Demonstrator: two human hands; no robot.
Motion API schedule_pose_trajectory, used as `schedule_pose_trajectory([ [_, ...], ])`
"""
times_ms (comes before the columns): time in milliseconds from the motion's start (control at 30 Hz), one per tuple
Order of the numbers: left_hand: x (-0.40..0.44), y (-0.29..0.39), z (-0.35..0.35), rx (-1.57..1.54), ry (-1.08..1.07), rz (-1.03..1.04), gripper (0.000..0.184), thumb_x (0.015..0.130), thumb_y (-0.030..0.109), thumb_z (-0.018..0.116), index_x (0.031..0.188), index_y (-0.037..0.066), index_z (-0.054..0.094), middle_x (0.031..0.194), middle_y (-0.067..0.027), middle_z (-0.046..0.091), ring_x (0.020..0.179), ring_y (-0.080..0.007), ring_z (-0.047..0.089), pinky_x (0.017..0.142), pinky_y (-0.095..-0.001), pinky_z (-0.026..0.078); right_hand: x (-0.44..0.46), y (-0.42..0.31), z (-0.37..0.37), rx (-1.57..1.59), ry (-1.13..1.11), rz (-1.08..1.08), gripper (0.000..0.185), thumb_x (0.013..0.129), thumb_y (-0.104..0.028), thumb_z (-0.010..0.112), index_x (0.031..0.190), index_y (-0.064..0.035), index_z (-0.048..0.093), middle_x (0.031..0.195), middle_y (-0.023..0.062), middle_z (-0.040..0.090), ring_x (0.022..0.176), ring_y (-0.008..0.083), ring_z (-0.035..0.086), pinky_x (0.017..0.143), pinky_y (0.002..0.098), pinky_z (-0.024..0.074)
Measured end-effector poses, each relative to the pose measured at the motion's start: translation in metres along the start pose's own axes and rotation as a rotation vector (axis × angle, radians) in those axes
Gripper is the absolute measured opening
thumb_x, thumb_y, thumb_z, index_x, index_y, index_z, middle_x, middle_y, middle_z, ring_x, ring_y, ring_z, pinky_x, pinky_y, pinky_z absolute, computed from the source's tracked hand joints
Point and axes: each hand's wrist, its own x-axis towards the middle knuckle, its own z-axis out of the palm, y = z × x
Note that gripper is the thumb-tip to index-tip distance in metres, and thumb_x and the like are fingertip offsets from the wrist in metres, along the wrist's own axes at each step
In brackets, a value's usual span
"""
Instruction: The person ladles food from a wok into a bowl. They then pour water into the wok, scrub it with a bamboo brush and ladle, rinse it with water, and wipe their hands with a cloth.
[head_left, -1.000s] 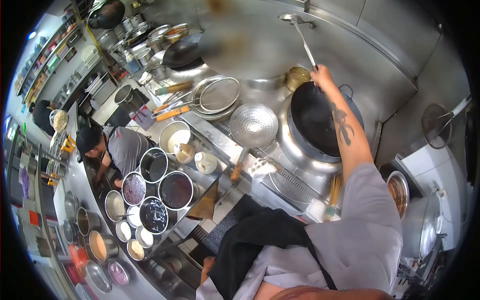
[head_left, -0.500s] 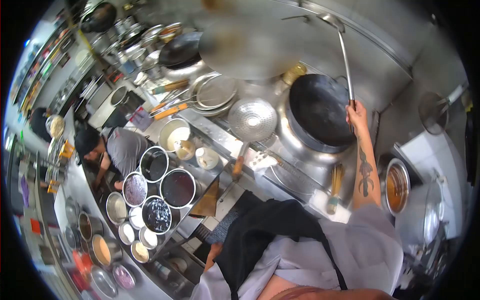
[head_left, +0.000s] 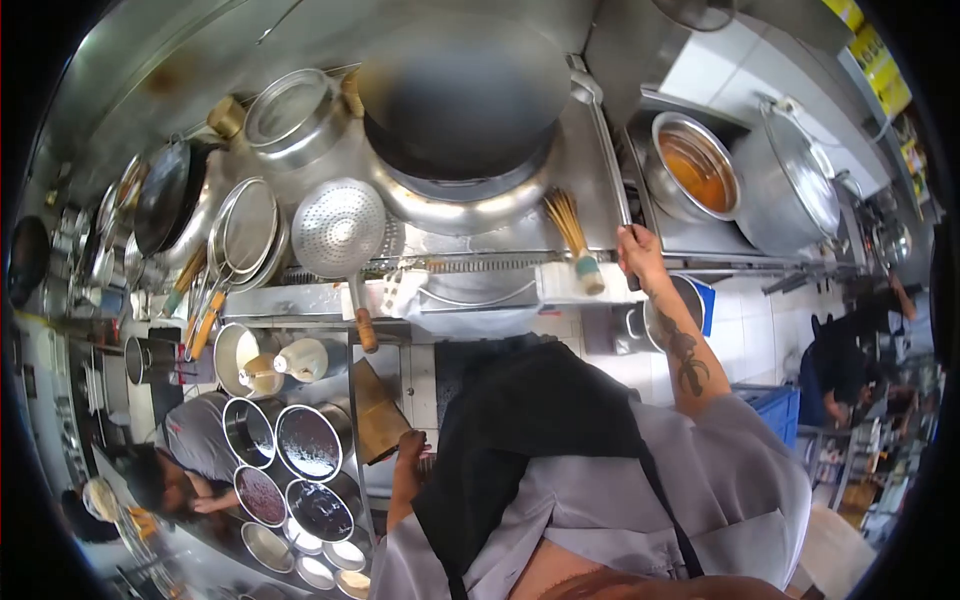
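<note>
My right hand (head_left: 640, 252) is closed around the dark grip of a long metal ladle (head_left: 606, 150), held to the right of the stove. The ladle's bowl end points away from me, beside a large black wok (head_left: 460, 165) on its burner. A blurred patch covers part of the wok. My left hand (head_left: 408, 450) hangs low by my apron, near a brown board-like piece (head_left: 378, 412) at the counter's end; its fingers are too unclear to read. Left of the wok lies a perforated skimmer (head_left: 340, 228) with a wooden handle.
A pot of orange liquid (head_left: 695, 170) and a big lidded pot (head_left: 790, 190) stand at right. A bamboo brush (head_left: 574, 240) lies at the stove's front. Sauce containers (head_left: 313, 440) and squeeze bottles (head_left: 300, 360) fill the left counter. Co-workers (head_left: 195, 450) are at left and far right.
My view has turned to the right, bringing the pots and the right side of the kitchen into sight. The ladle has swung from above the wok's right edge to the stove's right side.
</note>
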Motion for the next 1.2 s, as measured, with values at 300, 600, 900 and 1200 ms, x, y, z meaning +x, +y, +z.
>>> schedule_pose_trajectory([
  [300,-0.016,0.060,0.034,0.214,-0.005,0.037,0.029,0.083,0.028,0.055,0.089,0.001,0.066,0.076,-0.0112,0.065,0.070,-0.0222,0.067,0.058,-0.0336,0.050,-0.028,0.094,-0.027,0.145,-0.023,0.138,0.025,0.094,-0.027,0.055,0.092,-0.0028,0.058,0.061,0.0011,0.052,0.042,0.0112,0.049,0.038,0.0263,0.0377],
  [600,0.004,0.000,0.087,0.588,0.013,0.315,0.039,0.082,0.029,0.055,0.097,-0.005,0.067,0.088,-0.0223,0.068,0.079,-0.0330,0.068,0.071,-0.0406,0.053,-0.024,0.163,-0.037,-0.119,-0.042,0.050,0.023,0.090,-0.023,0.058,0.089,-0.0001,0.053,0.061,0.0076,0.055,0.044,0.0153,0.056,0.041,0.0312,0.0445],
  [900,-0.024,0.031,0.091,0.674,-0.042,0.233,0.040,0.080,0.029,0.056,0.097,-0.006,0.067,0.086,-0.0240,0.068,0.077,-0.0340,0.067,0.071,-0.0406,0.051,-0.033,0.179,-0.045,-0.411,-0.008,0.013,0.027,0.080,-0.018,0.061,0.094,0.0034,0.053,0.079,0.0241,0.062,0.078,0.0391,0.063,0.072,0.0453,0.0491],
  [1200,0.054,0.094,0.077,0.781,-0.136,0.283,0.041,0.082,0.025,0.058,0.108,-0.006,0.062,0.082,-0.0204,0.067,0.059,-0.0249,0.066,0.049,-0.0336,0.052,-0.056,0.225,-0.036,-0.494,-0.010,0.119,0.030,0.081,-0.027,0.064,0.089,-0.0009,0.052,0.073,0.0196,0.062,0.062,0.0298,0.064,0.059,0.0391,0.0503],
])
